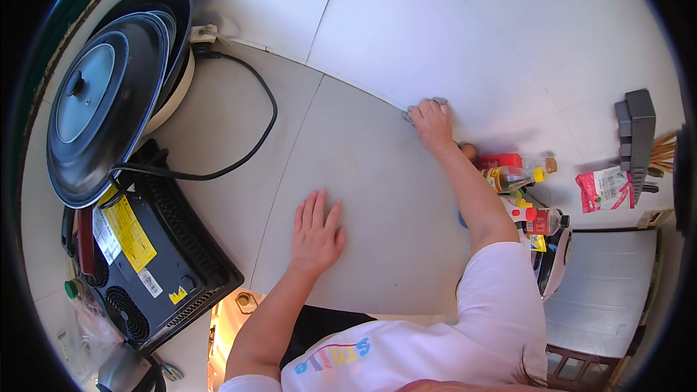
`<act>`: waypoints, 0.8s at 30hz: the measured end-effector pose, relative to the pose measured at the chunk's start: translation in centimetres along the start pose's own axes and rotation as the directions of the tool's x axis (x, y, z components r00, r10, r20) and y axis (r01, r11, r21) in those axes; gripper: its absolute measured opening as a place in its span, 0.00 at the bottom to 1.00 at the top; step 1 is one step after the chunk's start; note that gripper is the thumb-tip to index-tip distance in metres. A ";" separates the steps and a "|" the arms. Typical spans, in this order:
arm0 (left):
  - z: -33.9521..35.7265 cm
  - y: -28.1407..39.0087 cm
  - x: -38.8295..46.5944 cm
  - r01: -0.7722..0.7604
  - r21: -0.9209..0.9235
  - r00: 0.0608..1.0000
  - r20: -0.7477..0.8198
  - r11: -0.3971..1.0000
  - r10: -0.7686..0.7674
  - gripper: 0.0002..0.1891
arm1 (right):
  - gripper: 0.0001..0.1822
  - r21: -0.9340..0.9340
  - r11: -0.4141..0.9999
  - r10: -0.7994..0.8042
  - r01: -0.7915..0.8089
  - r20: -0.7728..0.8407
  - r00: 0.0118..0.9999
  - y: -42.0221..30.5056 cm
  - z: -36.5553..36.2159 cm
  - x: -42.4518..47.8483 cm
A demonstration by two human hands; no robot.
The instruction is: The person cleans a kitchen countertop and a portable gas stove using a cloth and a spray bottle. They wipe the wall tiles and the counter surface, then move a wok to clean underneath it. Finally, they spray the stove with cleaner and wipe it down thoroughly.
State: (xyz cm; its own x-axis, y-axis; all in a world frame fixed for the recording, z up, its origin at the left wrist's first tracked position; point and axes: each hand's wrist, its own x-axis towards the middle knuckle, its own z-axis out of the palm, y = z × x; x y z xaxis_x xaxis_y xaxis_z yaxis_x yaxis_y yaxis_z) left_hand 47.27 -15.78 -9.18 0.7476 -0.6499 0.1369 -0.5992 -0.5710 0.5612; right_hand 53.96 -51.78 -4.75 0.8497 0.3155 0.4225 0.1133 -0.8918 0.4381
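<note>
My right hand [433, 129] presses a crumpled grey cloth [440, 100] into the seam where the grey tiled countertop [381, 174] meets the white tiled wall [414, 22]. Most of the cloth is hidden under my fingers. Palm down on the countertop, my left hand [317, 234] lies with its fingers a little apart and nothing in it. A dark seam line between the tiles runs just left of that hand. Beyond my right forearm stand several bottles, among them a yellow-capped bottle [512, 177], partly covered by the arm.
At left, a black induction cooker [179, 261] stands tilted beside a large wok lid [147, 65] and pans. A black power cord [267, 114] loops over the countertop from a wall socket [203, 34]. On the right wall hang a grey rack [641, 125] and a pink packet [591, 194].
</note>
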 end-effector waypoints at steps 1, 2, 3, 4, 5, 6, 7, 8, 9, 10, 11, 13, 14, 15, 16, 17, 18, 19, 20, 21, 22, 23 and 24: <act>0.0 0.0 0.0 0.006 0.007 1.000 0.002 1.000 -0.006 0.29 | 0.04 0.042 0.998 -0.038 0.040 -0.046 0.998 -1.2 0.8 2.3; 0.0 0.1 0.0 0.008 0.011 1.000 0.011 1.000 -0.008 0.29 | 0.04 0.082 0.994 -0.069 0.076 -0.088 0.994 -2.7 1.8 4.9; 0.0 0.1 0.0 0.008 0.025 1.000 0.012 1.000 -0.008 0.30 | 0.04 0.192 0.977 -0.072 0.093 -0.115 0.991 -4.6 3.1 8.2; -0.1 0.0 0.1 0.007 0.041 1.000 0.013 0.999 -0.008 0.30 | 0.03 0.203 0.965 -0.099 0.165 -0.299 0.949 -6.8 4.2 12.0; -0.2 0.0 0.1 0.011 0.061 1.000 0.016 0.998 -0.012 0.30 | 0.02 0.134 0.979 -0.111 0.154 -0.283 0.953 -8.8 4.9 15.2; -0.4 0.0 0.2 0.006 0.065 1.000 0.020 0.998 -0.007 0.30 | 0.02 0.092 0.989 -0.079 0.114 -0.325 0.943 -10.5 5.4 17.8; -0.6 -0.1 0.1 0.010 0.072 1.000 0.022 0.997 -0.012 0.29 | 0.02 0.116 0.992 -0.017 0.056 -0.313 0.950 -12.1 5.5 19.8; -0.7 -0.1 0.0 0.011 0.068 1.000 0.022 0.998 -0.012 0.29 | 0.02 0.129 0.992 0.037 0.001 -0.293 0.955 -12.7 5.6 20.6; -0.7 -0.1 0.0 0.011 0.085 1.000 0.025 0.996 -0.013 0.29 | 0.02 0.111 0.994 0.010 0.025 -0.303 0.953 -12.5 5.8 19.9; -0.8 -0.1 0.0 0.013 0.093 1.000 0.021 0.996 -0.015 0.29 | 0.02 0.086 0.995 -0.029 0.059 -0.308 0.951 -11.9 6.1 18.7; -0.8 -0.2 0.0 0.016 0.101 1.000 0.018 0.995 -0.018 0.29 | 0.01 0.062 0.994 -0.068 0.092 -0.314 0.947 -11.1 6.2 17.1; -0.8 0.0 0.0 0.015 0.086 0.999 0.029 0.996 -0.017 0.29 | 0.00 0.118 0.993 0.009 0.011 -0.175 0.985 -8.6 6.0 11.3; -0.8 0.0 0.1 0.015 0.080 0.999 0.030 0.997 -0.018 0.29 | 0.01 0.132 0.989 0.082 -0.064 -0.136 0.987 -7.3 5.2 8.4; -0.8 0.1 0.3 0.014 0.076 1.000 0.023 0.997 -0.016 0.29 | 0.01 0.213 0.961 0.177 -0.178 0.021 0.984 -6.1 4.1 5.8; -0.7 0.2 0.4 0.006 0.068 1.000 0.025 0.998 -0.008 0.29 | 0.02 0.136 0.953 0.240 -0.270 0.205 0.949 -4.6 2.7 3.7; -0.6 0.3 0.4 0.002 0.063 1.000 0.026 0.998 -0.004 0.29 | 0.05 0.352 0.853 0.338 -0.386 0.191 0.922 -3.8 0.7 2.1; -0.5 0.3 0.4 0.003 0.049 1.000 0.012 0.999 -0.003 0.29 | 0.07 0.541 0.698 0.437 -0.469 0.198 0.877 -2.8 -1.7 0.6; -0.3 0.2 0.3 0.012 0.039 1.000 -0.004 0.999 -0.012 0.29 | 0.09 0.593 0.605 0.489 -0.531 0.250 0.836 -2.3 -3.5 -0.5; -0.3 0.1 0.1 0.025 0.036 1.000 -0.018 0.999 -0.025 0.30 | 0.12 0.642 0.498 0.531 -0.584 0.307 0.790 -2.0 -4.8 -1.5; -0.4 0.2 0.2 0.033 0.041 0.999 -0.005 0.999 -0.033 0.29 | 0.13 0.593 0.545 0.476 -0.592 0.363 0.801 -1.9 -5.0 -3.6; -0.6 0.4 0.3 0.034 0.048 0.999 0.009 0.998 -0.035 0.29 | 0.15 0.542 0.591 0.426 -0.597 0.419 0.802 -2.0 -4.2 -6.6; -0.8 0.4 0.3 0.040 0.058 0.999 0.025 0.997 -0.042 0.29 | 0.16 0.496 0.633 0.375 -0.595 0.476 0.796 -2.5 -3.6 -8.4; -0.9 0.3 0.2 0.050 0.071 0.998 0.021 0.996 -0.051 0.29 | 0.18 0.495 0.569 0.443 -0.657 0.488 0.752 -4.1 -3.2 -8.7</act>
State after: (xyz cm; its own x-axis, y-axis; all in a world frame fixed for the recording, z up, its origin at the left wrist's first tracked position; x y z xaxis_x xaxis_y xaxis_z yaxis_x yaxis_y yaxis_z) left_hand 47.50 -15.58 -8.26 0.7713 -0.6300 0.0908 -0.5801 -0.6370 0.5076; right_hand 44.48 -49.84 -7.69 0.9406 -0.3161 0.1243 -0.2385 -0.8751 -0.4212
